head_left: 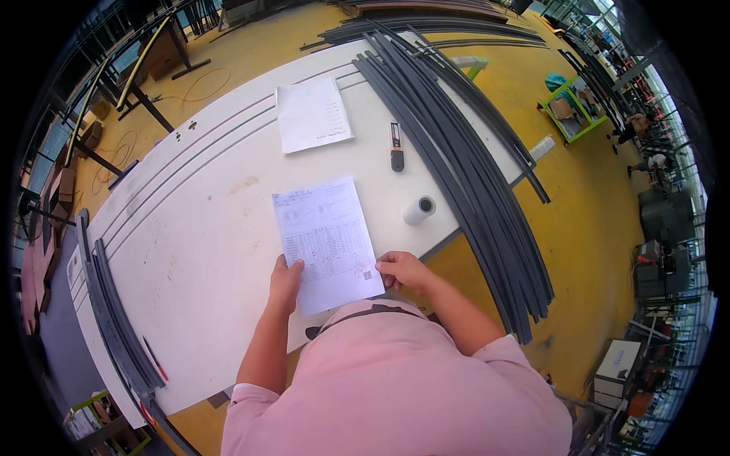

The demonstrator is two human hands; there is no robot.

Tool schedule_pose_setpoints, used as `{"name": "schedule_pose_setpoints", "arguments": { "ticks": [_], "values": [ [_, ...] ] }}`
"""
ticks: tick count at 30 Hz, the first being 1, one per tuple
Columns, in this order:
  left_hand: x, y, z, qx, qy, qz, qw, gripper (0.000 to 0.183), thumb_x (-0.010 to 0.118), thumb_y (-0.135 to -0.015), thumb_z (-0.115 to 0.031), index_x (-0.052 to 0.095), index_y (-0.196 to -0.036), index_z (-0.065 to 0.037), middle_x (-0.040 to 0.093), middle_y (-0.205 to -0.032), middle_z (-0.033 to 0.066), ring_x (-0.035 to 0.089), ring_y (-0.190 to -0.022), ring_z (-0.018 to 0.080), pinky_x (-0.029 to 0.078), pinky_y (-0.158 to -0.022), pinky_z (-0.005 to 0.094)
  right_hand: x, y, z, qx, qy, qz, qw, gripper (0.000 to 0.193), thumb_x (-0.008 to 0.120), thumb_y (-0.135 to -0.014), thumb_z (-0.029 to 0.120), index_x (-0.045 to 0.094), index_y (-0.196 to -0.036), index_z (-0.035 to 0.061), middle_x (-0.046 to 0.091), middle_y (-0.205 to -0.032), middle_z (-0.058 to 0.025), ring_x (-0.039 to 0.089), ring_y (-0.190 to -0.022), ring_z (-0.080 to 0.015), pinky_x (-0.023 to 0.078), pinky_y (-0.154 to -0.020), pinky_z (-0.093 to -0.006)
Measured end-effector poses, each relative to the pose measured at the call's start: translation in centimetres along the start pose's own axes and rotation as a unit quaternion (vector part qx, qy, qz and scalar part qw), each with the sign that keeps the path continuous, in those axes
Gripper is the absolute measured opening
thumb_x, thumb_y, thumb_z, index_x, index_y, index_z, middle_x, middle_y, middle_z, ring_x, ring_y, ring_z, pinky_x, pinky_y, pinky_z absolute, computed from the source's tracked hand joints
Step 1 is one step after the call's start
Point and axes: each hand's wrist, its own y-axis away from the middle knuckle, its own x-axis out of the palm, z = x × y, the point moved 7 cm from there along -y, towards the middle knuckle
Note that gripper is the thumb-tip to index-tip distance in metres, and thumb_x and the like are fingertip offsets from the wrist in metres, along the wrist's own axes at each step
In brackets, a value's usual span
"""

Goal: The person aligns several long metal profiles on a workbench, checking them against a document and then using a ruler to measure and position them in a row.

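A printed sheet of paper (325,235) with a table of small print and a square code is held over the near edge of the white table (205,266). My left hand (287,283) pinches its left edge, thumb on top. At the sheet's right edge my right hand (403,270) grips it between thumb and curled fingers. Farther back on the table lies a second white sheet (314,115) with some writing. To the right of the papers are a black and orange marker-like tool (396,147) lying flat and a small white roll (419,210).
Long dark metal strips (464,167) lie piled across the table's right side, overhanging its near edge. More strips (114,319) run along the left end, beside a thin red-tipped pen (155,358). A green cart (572,110) stands on the yellow floor at right, with people beyond it.
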Motion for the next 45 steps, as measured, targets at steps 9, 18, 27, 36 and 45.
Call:
{"name": "schedule_pose_setpoints", "arguments": {
  "ticks": [9, 18, 27, 36, 45],
  "values": [
    [-0.2, 0.7, 1.7, -0.008, 0.158, 0.037, 0.987, 0.043, 0.047, -0.106, -0.004, 0.047, -0.148, 0.006, 0.063, -0.140, 0.0194, 0.065, -0.124, 0.0293, 0.051, -0.108, 0.0420, 2.1, 2.0, 2.0, -0.028, 0.062, -0.002, 0.998, 0.036, 0.074, -0.098, 0.028, 0.070, -0.119, -0.0012, 0.069, -0.090, -0.0057, 0.060, -0.066, -0.0120, 0.047, -0.056, -0.0293],
    [1.9, 1.9, 1.9, 0.051, 0.170, 0.134, 0.975, 0.040, 0.053, -0.110, -0.015, 0.051, -0.146, 0.003, 0.065, -0.138, 0.0119, 0.066, -0.121, 0.0234, 0.053, -0.105, 0.0400, 0.8, 4.1, -0.4, -0.148, -0.069, -0.136, 0.977, 0.023, 0.066, -0.103, 0.020, 0.070, -0.119, 0.0038, 0.070, -0.091, -0.0006, 0.059, -0.072, -0.0101, 0.050, -0.067, -0.0293],
    [6.7, 6.4, -0.7, 0.049, 0.027, 0.188, 0.981, 0.035, 0.051, -0.112, -0.022, 0.059, -0.138, 0.001, 0.070, -0.114, 0.0075, 0.067, -0.089, 0.0149, 0.059, -0.063, 0.0302, -1.4, 8.2, -3.1, -0.194, -0.209, -0.157, 0.946, 0.027, 0.060, -0.108, 0.015, 0.065, -0.132, 0.0026, 0.072, -0.112, -0.0031, 0.066, -0.091, -0.0094, 0.056, -0.077, -0.0284],
    [11.8, 8.4, 1.6, 0.107, 0.047, 0.037, 0.992, 0.027, 0.048, -0.113, -0.021, 0.059, -0.130, -0.003, 0.069, -0.105, 0.0054, 0.061, -0.074, 0.0117, 0.052, -0.058, 0.0268, -9.4, 14.4, -5.6, -0.217, -0.023, -0.224, 0.950, 0.045, 0.069, -0.104, 0.030, 0.062, -0.139, 0.0016, 0.072, -0.112, -0.0065, 0.066, -0.099, -0.0174, 0.054, -0.087, -0.0328],
    [10.9, 5.5, 4.9, 0.212, 0.024, -0.178, 0.961, 0.035, 0.045, -0.112, -0.022, 0.052, -0.136, 0.002, 0.065, -0.107, 0.0102, 0.058, -0.072, 0.0135, 0.048, -0.051, 0.0274, -23.6, 28.2, -14.7, -0.151, 0.354, -0.536, 0.751, 0.055, 0.073, -0.097, 0.037, 0.062, -0.141, 0.0048, 0.053, -0.155, -0.0163, 0.047, -0.144, -0.0392, 0.038, -0.119, -0.0522]
  ]
}}
